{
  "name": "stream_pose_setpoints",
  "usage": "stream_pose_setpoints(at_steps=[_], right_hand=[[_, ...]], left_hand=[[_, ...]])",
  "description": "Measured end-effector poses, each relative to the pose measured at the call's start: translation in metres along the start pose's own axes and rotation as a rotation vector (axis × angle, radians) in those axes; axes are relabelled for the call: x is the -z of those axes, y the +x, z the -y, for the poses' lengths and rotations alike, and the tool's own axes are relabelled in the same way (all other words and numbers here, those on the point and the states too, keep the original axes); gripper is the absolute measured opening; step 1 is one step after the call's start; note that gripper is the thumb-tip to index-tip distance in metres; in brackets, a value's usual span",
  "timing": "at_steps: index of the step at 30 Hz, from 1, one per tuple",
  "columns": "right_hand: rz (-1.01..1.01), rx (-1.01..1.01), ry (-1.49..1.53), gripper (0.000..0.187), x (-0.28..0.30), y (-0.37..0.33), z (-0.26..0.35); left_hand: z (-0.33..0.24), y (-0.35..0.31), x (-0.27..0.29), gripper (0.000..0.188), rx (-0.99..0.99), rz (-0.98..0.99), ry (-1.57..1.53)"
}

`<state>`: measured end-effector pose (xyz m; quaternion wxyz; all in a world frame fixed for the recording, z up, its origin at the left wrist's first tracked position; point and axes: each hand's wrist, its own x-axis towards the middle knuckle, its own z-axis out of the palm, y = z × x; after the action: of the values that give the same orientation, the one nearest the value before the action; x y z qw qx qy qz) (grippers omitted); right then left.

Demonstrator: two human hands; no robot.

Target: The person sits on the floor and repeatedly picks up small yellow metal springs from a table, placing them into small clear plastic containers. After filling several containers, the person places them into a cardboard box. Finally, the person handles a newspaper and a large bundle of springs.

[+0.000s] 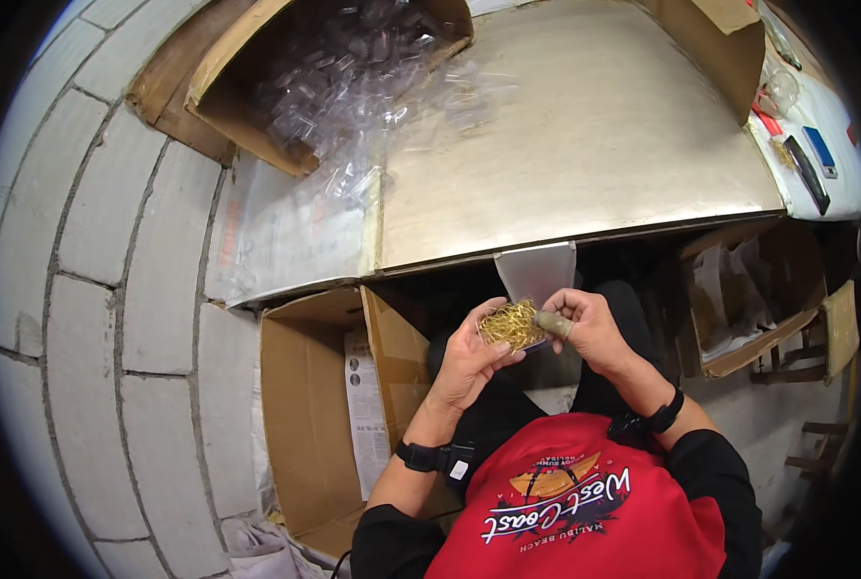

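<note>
a tangle of thin gold wire hooks (pixel 510 323) is cupped in the curled left hand (pixel 471 359) below the table (pixel 585 135) edge, while the right hand (pixel 585 328) is pinched shut on some, apparently being picked apart; separating calls for fine pulling. a clear bag (pixel 538 270) hangs just behind, and an open brown carton (pixel 319 415) with a white sheet stands at the left.

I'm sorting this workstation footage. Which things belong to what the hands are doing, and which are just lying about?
In hand:
left hand cupping a tangle of gold wire hooks
right hand picking at the tangle
clear plastic bag behind it

Lying about:
carton of clear plastic pieces
open carton on the floor
steel tabletop
</note>
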<state>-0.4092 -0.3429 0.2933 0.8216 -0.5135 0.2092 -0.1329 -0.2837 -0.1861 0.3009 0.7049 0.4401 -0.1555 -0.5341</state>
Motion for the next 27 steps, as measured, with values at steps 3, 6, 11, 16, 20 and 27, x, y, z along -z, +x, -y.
stream_pose_setpoints(at_steps=[3,6,11,16,20,27], right_hand=[[0.015,0.007,-0.022,0.012,-0.005,0.005,-0.002],[0.085,0.018,-0.033,0.015,-0.025,0.017,0.005],[0.096,0.059,-0.188,0.015,-0.05,0.028,0.023],[-0.077,0.099,-0.342,0.016,-0.012,0.03,0.012],[-0.141,0.031,-0.427,0.016,0.012,0.022,0.003],[-0.164,-0.102,-0.593,0.018,0.003,0.019,-0.001]], left_hand=[[-0.006,-0.002,0.005,0.045,0.005,-0.022,-0.06],[-0.028,-0.005,0.012,0.045,-0.028,-0.143,-0.009],[-0.107,-0.042,0.051,0.043,-0.28,-0.37,0.075],[-0.158,-0.095,0.156,0.039,-0.507,-0.675,0.147],[-0.123,-0.13,0.271,0.035,-0.498,-1.003,0.114],[0.031,-0.139,0.437,0.026,-0.362,-1.118,-0.405]])
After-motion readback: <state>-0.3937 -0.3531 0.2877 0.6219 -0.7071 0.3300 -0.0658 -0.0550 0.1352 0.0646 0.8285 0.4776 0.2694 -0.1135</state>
